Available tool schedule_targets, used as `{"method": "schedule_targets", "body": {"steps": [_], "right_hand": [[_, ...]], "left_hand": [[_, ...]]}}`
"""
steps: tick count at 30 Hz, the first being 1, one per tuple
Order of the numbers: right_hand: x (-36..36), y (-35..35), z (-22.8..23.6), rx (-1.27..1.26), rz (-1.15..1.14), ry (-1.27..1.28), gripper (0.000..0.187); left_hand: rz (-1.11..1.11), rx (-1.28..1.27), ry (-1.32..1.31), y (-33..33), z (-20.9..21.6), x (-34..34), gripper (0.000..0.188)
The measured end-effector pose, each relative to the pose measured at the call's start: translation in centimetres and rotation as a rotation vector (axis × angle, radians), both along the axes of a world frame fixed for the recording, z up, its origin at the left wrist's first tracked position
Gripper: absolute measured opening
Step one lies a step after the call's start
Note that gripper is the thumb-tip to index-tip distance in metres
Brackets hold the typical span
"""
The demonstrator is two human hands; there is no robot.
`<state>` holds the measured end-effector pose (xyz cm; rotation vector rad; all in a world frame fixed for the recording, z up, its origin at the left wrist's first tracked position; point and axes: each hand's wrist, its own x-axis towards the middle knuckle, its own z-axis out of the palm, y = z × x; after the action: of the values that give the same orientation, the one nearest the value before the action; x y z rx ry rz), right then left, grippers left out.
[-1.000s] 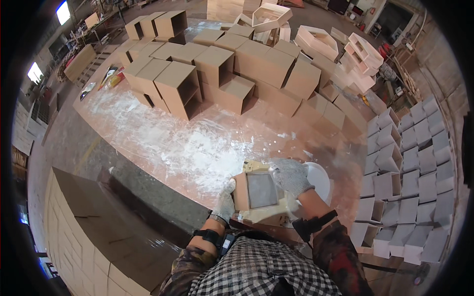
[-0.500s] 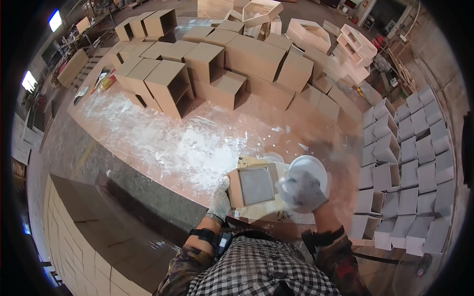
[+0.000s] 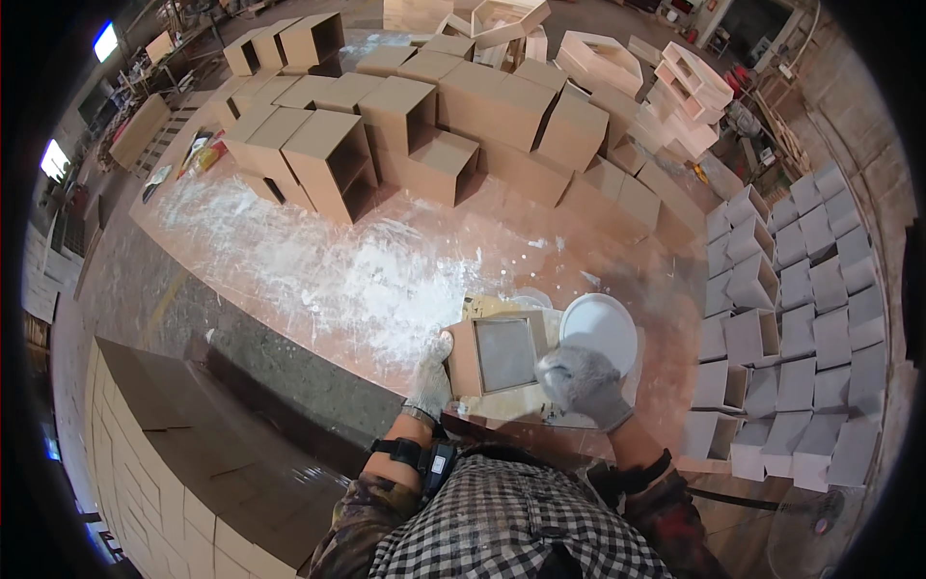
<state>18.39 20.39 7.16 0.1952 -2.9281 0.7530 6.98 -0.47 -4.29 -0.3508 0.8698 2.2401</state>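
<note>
My left hand (image 3: pixel 431 378), in a pale work glove, grips the left side of a small brown box (image 3: pixel 465 359). Its framed face, with a grey panel (image 3: pixel 504 354) inside, is turned up toward me. My right hand (image 3: pixel 582 384), also gloved, is closed at the box's right edge. Whatever its fingers hold is hidden from view. Just beyond that hand is a round white tub (image 3: pixel 603 323), partly covered by the glove. Under the box lies a stained, yellowish sheet (image 3: pixel 482 307).
Brown boxes (image 3: pixel 328 154) are stacked across the far side of the white-smeared worktable (image 3: pixel 260 251). Grey-white boxes (image 3: pixel 796 328) stand in rows at the right. Pale wooden frames (image 3: pixel 694 87) sit at the back. More brown boxes (image 3: pixel 164 463) rise at the lower left.
My right hand has drawn down and slightly left from over the white tub, leaving more of it visible. The box has shifted slightly up and right in my left hand.
</note>
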Motion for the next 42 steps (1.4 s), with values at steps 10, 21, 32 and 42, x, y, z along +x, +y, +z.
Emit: {"method": "schedule_targets", "body": {"steps": [10, 21, 32, 42], "right_hand": [[-2.5, -2.3, 0.7, 0.361, 0.032, -0.200, 0.015], [-4.8, -4.3, 2.8, -0.305, 0.139, -0.221, 0.017], [-5.0, -3.7, 4.0, -0.086, 0.153, -0.432, 0.017], [-4.1, -1.2, 1.6, 0.238, 0.313, -0.426, 0.011]], "left_hand": [[-0.037, -0.112, 0.210, -0.4, 3.0, -1.4, 0.037], [-0.133, -0.188, 0.169, 0.1, 1.9, -1.9, 0.037], [-0.173, -0.073, 0.085, 0.5, 2.0, -2.9, 0.040], [-0.207, -0.047, 0.099, -0.2, 1.0, -3.7, 0.043]]}}
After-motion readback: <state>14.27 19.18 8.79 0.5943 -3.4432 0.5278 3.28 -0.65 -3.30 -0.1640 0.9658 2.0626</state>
